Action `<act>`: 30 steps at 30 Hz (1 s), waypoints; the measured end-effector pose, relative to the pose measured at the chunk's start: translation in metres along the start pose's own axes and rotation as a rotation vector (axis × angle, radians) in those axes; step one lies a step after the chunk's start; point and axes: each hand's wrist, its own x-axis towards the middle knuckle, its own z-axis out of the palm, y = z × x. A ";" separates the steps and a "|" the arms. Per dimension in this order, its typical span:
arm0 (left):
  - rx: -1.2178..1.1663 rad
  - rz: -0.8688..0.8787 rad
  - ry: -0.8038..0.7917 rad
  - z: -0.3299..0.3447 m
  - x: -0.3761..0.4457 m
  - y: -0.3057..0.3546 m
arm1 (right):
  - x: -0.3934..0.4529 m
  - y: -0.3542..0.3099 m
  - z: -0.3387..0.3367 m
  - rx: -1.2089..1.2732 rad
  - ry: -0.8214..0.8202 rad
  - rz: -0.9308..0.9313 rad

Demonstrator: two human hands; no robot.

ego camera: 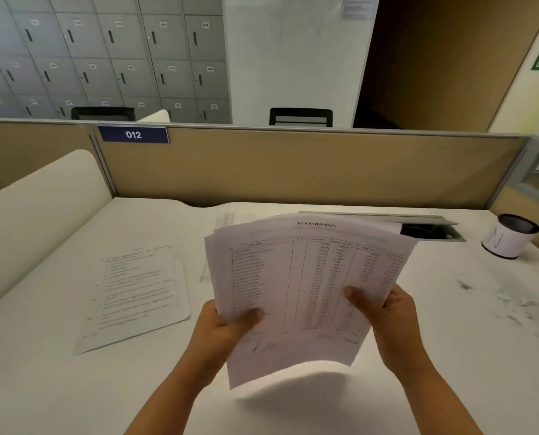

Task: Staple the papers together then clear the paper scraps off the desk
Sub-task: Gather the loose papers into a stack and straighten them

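A stack of printed sheets point(296, 277) with a table of figures is lifted off the white desk point(42, 372), its bottom edge curling above its shadow. My left hand point(221, 328) grips the stack's lower left edge, thumb on top. My right hand point(390, 312) grips the right edge, thumb laid across the top sheet. Small paper scraps point(513, 306) lie scattered at the right of the desk. No stapler is visible.
Another printed sheet point(136, 293) lies flat at the left, and more paper point(227, 221) shows behind the stack. A white cup with a dark rim point(506, 237) stands at the far right beside an open cable hatch point(428, 229). A tan partition point(293, 164) closes the desk's back.
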 end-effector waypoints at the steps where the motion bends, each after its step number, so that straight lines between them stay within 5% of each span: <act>1: 0.032 -0.008 -0.009 -0.004 -0.001 -0.002 | 0.000 0.001 0.003 -0.008 -0.020 0.013; 12: 0.038 -0.105 0.050 -0.013 -0.002 -0.027 | -0.002 0.028 0.022 -0.107 -0.096 0.265; 19: 0.004 -0.224 -0.101 -0.042 0.010 -0.026 | -0.004 0.032 0.037 -0.113 0.018 0.323; 22: 0.042 -0.273 0.156 -0.087 0.035 -0.036 | 0.000 0.035 0.036 -0.146 0.098 0.332; 26: 0.483 -0.397 0.630 -0.164 0.071 -0.063 | 0.008 0.044 0.035 -0.177 0.179 0.391; 30: 0.783 -0.549 0.794 -0.214 0.099 -0.071 | 0.014 0.053 0.047 -0.212 0.195 0.446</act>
